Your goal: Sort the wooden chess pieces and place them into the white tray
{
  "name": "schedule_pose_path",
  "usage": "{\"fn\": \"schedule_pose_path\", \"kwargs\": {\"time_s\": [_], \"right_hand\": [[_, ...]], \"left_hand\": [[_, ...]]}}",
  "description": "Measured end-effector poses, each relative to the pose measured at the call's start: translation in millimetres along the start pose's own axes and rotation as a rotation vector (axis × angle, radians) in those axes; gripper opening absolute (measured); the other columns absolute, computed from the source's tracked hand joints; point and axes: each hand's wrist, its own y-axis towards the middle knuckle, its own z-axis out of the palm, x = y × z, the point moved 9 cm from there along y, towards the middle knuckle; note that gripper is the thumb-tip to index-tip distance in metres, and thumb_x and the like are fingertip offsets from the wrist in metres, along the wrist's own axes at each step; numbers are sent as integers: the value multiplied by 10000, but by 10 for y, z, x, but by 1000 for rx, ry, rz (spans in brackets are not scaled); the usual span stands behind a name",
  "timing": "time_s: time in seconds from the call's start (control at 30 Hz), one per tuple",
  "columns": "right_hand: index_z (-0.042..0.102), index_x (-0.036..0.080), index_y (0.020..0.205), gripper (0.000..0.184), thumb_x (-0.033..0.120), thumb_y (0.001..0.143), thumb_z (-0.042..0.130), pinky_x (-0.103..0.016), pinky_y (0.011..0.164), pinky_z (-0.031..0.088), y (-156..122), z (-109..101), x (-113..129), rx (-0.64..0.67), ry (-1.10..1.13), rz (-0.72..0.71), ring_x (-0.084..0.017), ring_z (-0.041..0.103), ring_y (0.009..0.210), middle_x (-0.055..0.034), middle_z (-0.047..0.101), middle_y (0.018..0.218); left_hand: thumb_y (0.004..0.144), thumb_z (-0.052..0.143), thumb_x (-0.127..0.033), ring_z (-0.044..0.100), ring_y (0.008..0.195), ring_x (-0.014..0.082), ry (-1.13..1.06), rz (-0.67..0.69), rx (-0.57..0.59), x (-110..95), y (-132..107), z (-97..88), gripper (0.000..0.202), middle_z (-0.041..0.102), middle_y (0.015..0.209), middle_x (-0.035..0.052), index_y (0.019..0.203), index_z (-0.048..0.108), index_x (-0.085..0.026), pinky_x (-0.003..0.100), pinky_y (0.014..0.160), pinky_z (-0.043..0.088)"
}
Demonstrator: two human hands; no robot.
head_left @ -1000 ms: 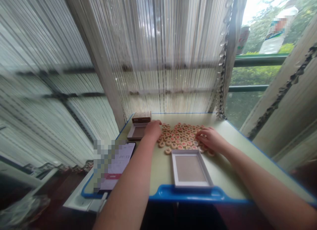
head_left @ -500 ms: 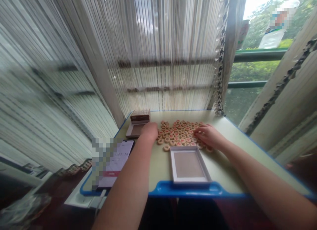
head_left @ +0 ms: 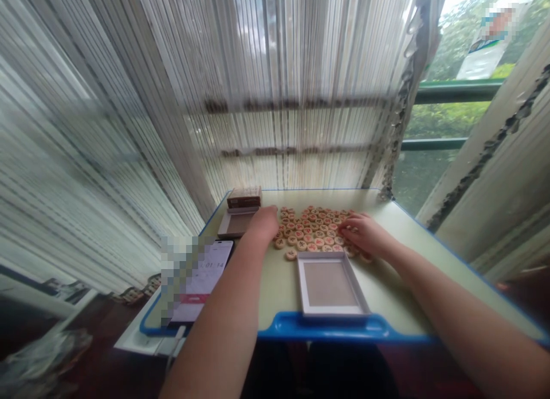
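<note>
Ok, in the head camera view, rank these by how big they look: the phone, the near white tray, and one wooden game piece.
1. The near white tray looks largest.
2. The phone looks a little smaller, though its left part is blurred out, so these two are close.
3. One wooden game piece is clearly smallest.

home | bead curtain (head_left: 275,90) | window (head_left: 433,135) | small blue-edged table (head_left: 326,330) | game pieces (head_left: 315,230)

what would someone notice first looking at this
Most eyes would land on the spread of round wooden game pieces in the middle of the table, with the left hand at its left edge and the right hand on its right side. Just nearer lies an empty shallow box, and a phone rests at the table's left edge.
</note>
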Motion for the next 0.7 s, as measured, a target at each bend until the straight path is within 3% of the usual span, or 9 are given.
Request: {"fn": "schedule_pose_path", "kwargs": {"time_s": [0.2,0.33,0.43,0.57,0.7], "right_hand": [[717,207,874,291,394,840,496,-362,827,421,-22,-113,177,-5,97,-72,-222,558,874,-77,678,892],[705,201,824,300,426,825,507,-270,631,420,-92,-80,402,194,207,-106,-151,551,659,-37,642,713],[698,207,799,234,400,778,569,-251,596,404,-124,-52,493,259,203,-131,-142,542,645,-27,623,693],[698,208,822,274,397,827,500,-286,678,428,-52,-53,331,125,140,-88,-168,552,710,-42,629,719],[706,217,928,254,342,822,512,-349,813,430,7,-111,33,-81,14,47,-230,536,912,-87,645,958]], "left_hand": [[736,514,-61,625,957,202,-48,-17,0,64,55,61,468,658,1095,132,1190,570,-158,264,819,469],[738,512,-68,620,974,210,-43,-41,13,61,22,28,450,659,1101,121,1165,598,-183,280,833,467],[752,494,-71,618,988,223,-42,-58,17,41,-22,-24,435,657,1109,121,1153,609,-194,295,829,471],[796,468,-114,618,988,219,-27,-29,-43,-58,-49,-76,375,668,1089,100,1115,637,-217,293,832,472],[828,485,-230,594,1011,199,-49,228,-93,-418,-76,4,282,669,1079,57,1028,684,-243,282,891,451]]}}
